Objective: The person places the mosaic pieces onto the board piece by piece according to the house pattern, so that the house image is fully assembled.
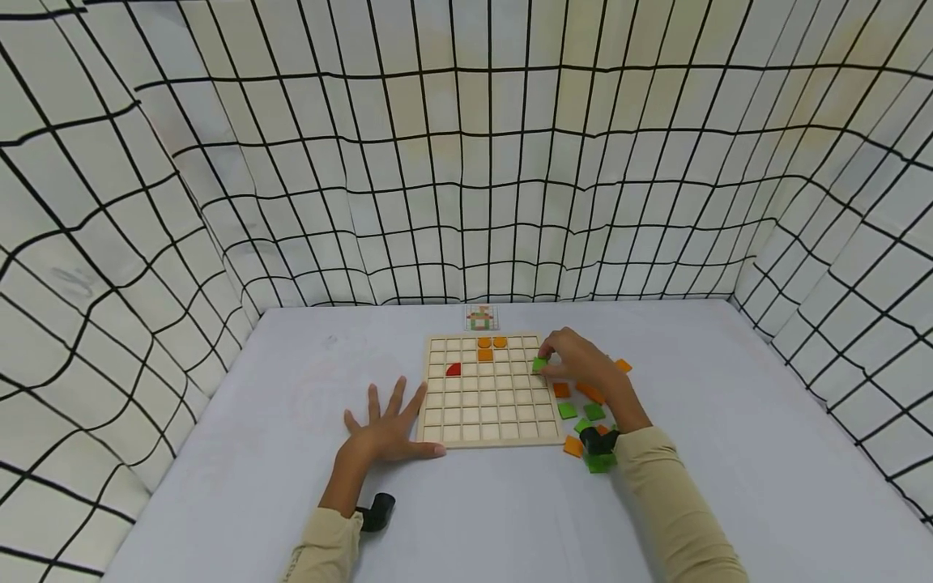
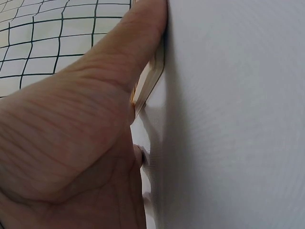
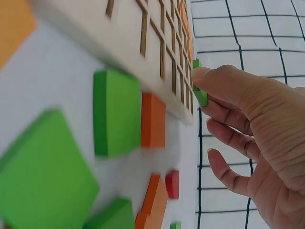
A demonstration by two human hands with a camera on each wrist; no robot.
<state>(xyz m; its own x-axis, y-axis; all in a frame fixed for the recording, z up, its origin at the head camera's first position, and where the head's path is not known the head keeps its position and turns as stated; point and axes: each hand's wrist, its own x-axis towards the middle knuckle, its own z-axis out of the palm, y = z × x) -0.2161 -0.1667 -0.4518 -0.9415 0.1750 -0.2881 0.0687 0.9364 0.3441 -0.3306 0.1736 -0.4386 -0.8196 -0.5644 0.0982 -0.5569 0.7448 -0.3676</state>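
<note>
Green tile (image 1: 538, 365), right of centre in the head view, pinched between the thumb and fingers of the right hand (image 1: 583, 360) at the right edge of a pale wooden grid board (image 1: 496, 444). The left hand (image 1: 386, 429) lies with fingers spread on the white tabletop (image 1: 466, 518), at the board's lower-left corner. Orange pieces (image 1: 485, 355) sit near the board's top edge, and a red quarter-round piece (image 1: 453, 370) sits in its upper left. Loose tiles (image 1: 567, 411) in green, orange and red lie to the right of the board, some under the right forearm.

If the green tile were let go off-square, it would probably catch on a raised divider and sit tilted. A low sweep of the right wrist could scatter the loose tiles, and the board might slide if the left hand does not brace it.

Fingers cover part of the green tile; whether it touches the board cannot be told, nor whether the right wrist view shows one piece or two. A black wrist camera (image 1: 599, 441) hides some loose tiles. The small patterned card (image 1: 481, 317) above the board is too small to read, and both sleeves (image 1: 674, 502) run off the bottom of the frame
</note>
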